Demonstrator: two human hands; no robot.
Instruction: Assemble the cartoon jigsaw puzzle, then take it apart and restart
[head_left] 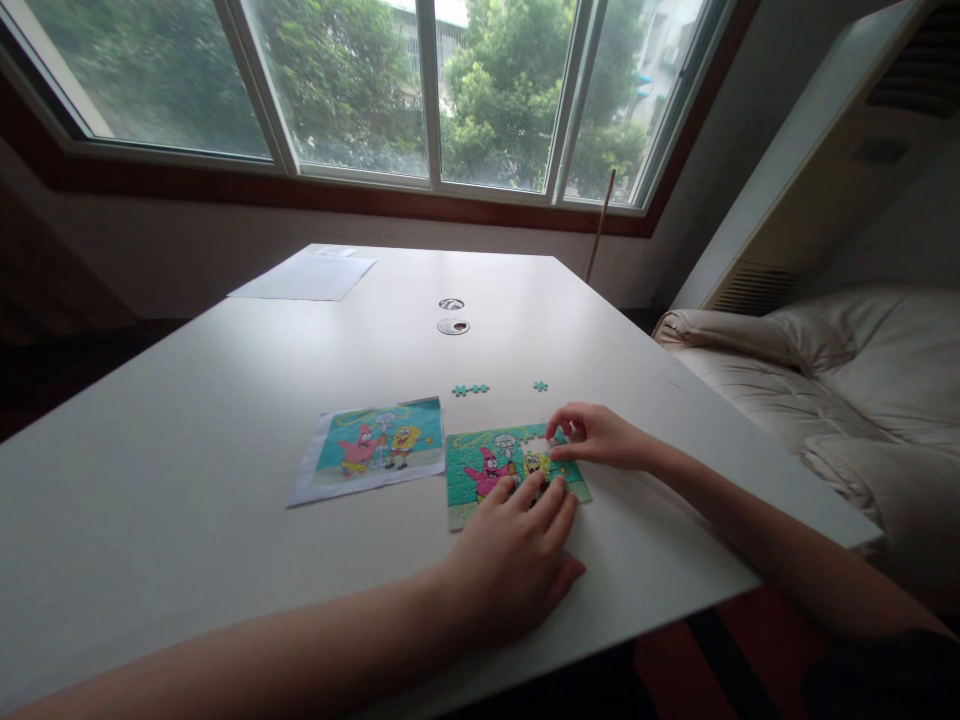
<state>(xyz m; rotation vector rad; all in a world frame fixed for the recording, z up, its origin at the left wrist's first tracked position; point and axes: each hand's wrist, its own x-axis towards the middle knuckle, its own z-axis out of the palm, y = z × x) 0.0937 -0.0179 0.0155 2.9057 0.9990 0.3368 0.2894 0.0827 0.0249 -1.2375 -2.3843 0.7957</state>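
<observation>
Glossy picture sheet (pixel 373 448) lies flat on the left. Just beside it sits the rectangular cardboard puzzle (pixel 487 470), toward the smooth white worktop's (pixel 225 420) near edge. Left hand (pixel 517 555) lies released, fingers flat on the puzzle's near edge. Right hand (pixel 596 437) curls its fingertips at the far right corner; whether it grasps anything, I cannot tell.

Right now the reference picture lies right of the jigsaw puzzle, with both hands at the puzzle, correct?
Not quite: the head view shows the reference picture lying left of the jigsaw puzzle, not right. The left hand and right hand are both at the puzzle.
</observation>
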